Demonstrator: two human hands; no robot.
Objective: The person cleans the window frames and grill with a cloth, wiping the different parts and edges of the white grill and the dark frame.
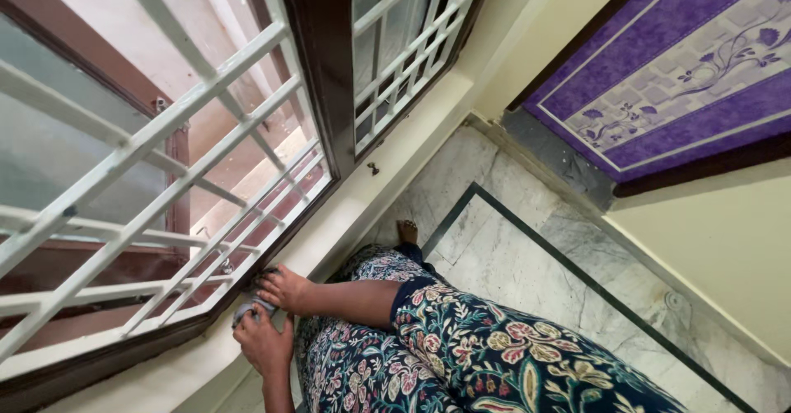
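My right hand point(286, 288) reaches across my body in a floral sleeve to the lower corner of the dark brown window frame point(317, 67). Its fingers press down on a small grey cloth point(246, 308) at the frame's bottom rail. Just below it, my left hand point(265, 344) closes on the same cloth against the cream window sill point(346, 215). Most of the cloth is hidden under the two hands. White grille bars point(165, 133) stand right behind the fingers.
A second grilled window pane point(404, 42) continues along the wall. My floral dress point(461, 355) and one bare foot point(408, 232) are over a grey marble floor point(527, 265) with a dark inlaid line. A purple patterned panel point(684, 67) lies beyond it.
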